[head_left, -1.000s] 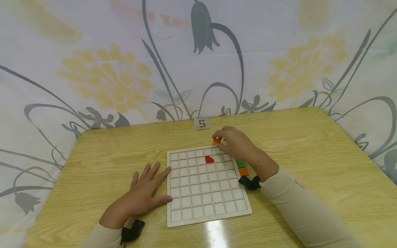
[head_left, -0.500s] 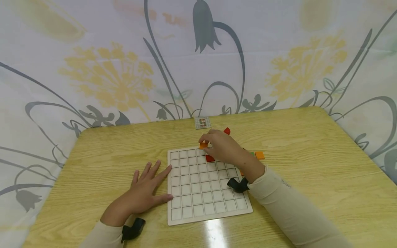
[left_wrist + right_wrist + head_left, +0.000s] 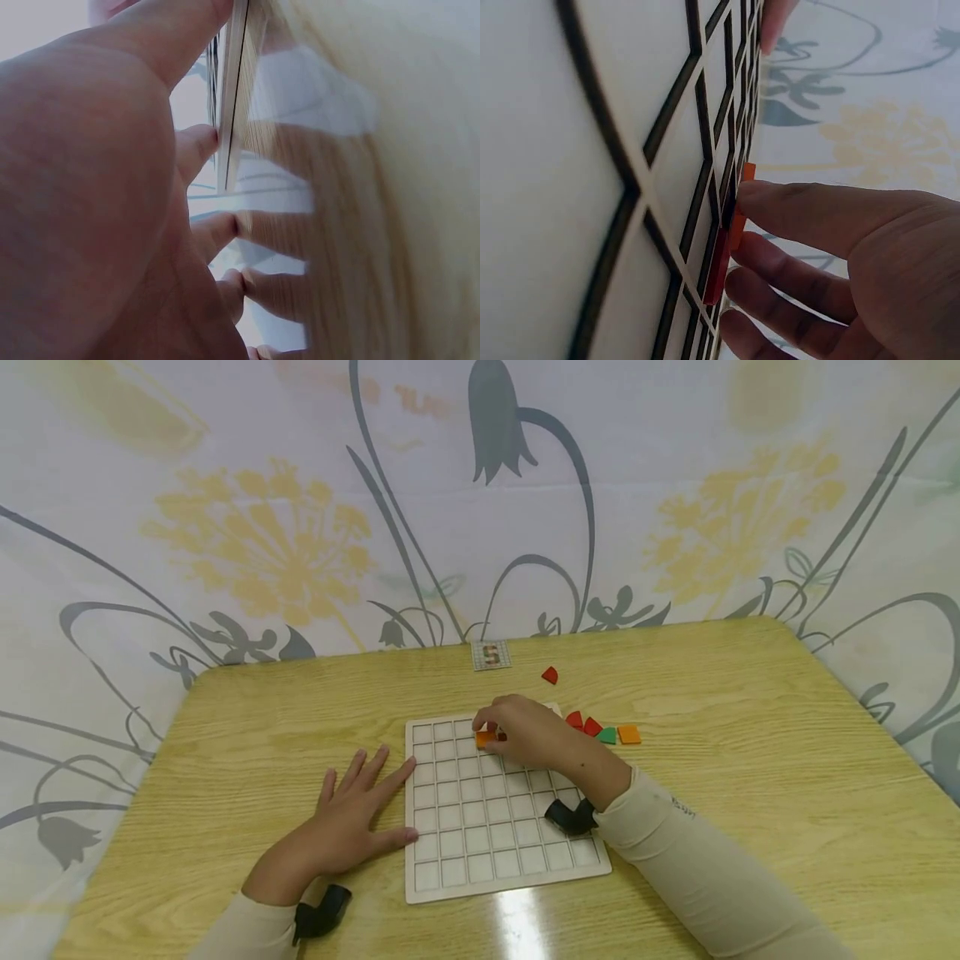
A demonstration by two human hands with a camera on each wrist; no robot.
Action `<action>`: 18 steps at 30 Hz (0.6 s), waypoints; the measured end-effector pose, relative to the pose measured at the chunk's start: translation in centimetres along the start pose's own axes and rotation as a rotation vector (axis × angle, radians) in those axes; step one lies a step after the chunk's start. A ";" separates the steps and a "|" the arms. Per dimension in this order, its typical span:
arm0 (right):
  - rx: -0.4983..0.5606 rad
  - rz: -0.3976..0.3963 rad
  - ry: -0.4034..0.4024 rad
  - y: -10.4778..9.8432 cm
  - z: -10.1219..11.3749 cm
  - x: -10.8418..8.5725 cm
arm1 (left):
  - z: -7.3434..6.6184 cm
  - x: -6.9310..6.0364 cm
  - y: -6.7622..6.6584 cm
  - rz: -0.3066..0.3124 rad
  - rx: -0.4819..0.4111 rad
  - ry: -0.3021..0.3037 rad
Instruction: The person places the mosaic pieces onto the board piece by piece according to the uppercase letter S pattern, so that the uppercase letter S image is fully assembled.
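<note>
At centre, your right hand (image 3: 531,735) pinches an orange square tile (image 3: 485,741) in its fingers over a pale gridded board (image 3: 480,841); lower left, your left hand (image 3: 341,827), fingers spread, touches it.

Board (image 3: 483,814): on table (image 3: 750,710). Left hand (image 3: 348,822): at board's left edge. Right hand (image 3: 528,732): over board's far part, tile (image 3: 485,741) in its grip. Card (image 3: 491,655): behind board. Loose pieces (image 3: 592,727): beside board's far right corner. Cloth (image 3: 420,552): behind table.
</note>
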State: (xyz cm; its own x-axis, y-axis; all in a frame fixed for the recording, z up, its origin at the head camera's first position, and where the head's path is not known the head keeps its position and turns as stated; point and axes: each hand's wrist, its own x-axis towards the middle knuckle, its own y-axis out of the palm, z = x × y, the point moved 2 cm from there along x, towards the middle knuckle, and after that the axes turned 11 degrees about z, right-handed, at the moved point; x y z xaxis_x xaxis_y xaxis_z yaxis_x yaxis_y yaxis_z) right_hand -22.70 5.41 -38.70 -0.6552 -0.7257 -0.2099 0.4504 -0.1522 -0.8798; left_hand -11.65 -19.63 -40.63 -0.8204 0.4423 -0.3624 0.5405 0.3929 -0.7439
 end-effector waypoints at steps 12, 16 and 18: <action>0.013 0.004 -0.035 0.1 -0.4 0.2 | -0.1 -0.1 0.0 -0.006 -0.005 0.004; 0.026 0.008 -0.045 0.0 -0.5 0.2 | -0.1 -0.1 0.0 -0.007 -0.004 0.002; 0.031 0.008 -0.052 0.0 -0.5 0.2 | -0.2 -0.1 0.0 -0.008 -0.006 0.005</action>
State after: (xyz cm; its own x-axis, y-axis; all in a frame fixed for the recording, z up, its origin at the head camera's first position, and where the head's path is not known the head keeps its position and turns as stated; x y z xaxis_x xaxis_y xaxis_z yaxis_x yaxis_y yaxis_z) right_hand -23.14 5.64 -38.96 -0.6195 -0.7607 -0.1939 0.4746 -0.1662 -0.8643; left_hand -11.52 -19.54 -40.45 -0.8239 0.4432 -0.3533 0.5349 0.4018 -0.7433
